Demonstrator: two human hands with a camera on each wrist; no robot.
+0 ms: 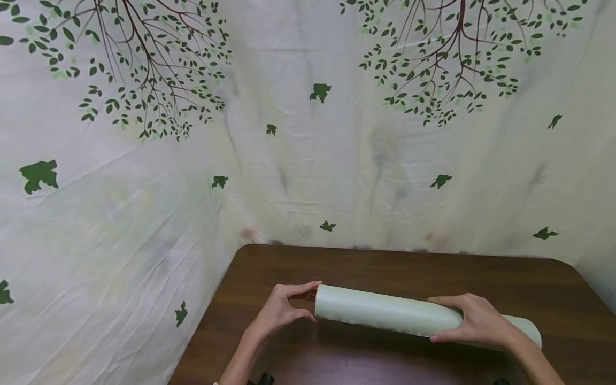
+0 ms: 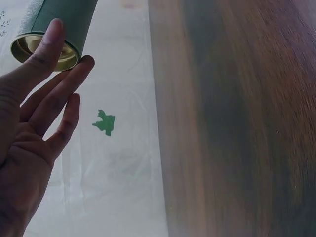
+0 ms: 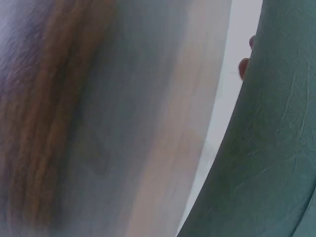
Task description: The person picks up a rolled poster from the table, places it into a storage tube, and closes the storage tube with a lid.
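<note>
A long pale green tube (image 1: 380,309) is held crosswise over the brown table, its right end lower in the head view. At its left end, my left hand (image 1: 284,310) has thumb and fingers spread about the rim; the left wrist view shows the thumb across the tube (image 2: 74,24) and fingertips at the gold-coloured metal rim (image 2: 69,63). My right hand (image 1: 478,321) grips the tube right of its middle, thumb on the near side and fingers over the top. In the right wrist view the tube (image 3: 266,148) looks dark green, with fingertips (image 3: 243,68) peeking past its edge.
The dark brown wooden table (image 1: 385,267) has rounded far corners. White cloth (image 1: 298,176) printed with branches and green leaf shapes hangs behind it and on the left. A small black object (image 1: 266,379) shows at the bottom edge near the left forearm.
</note>
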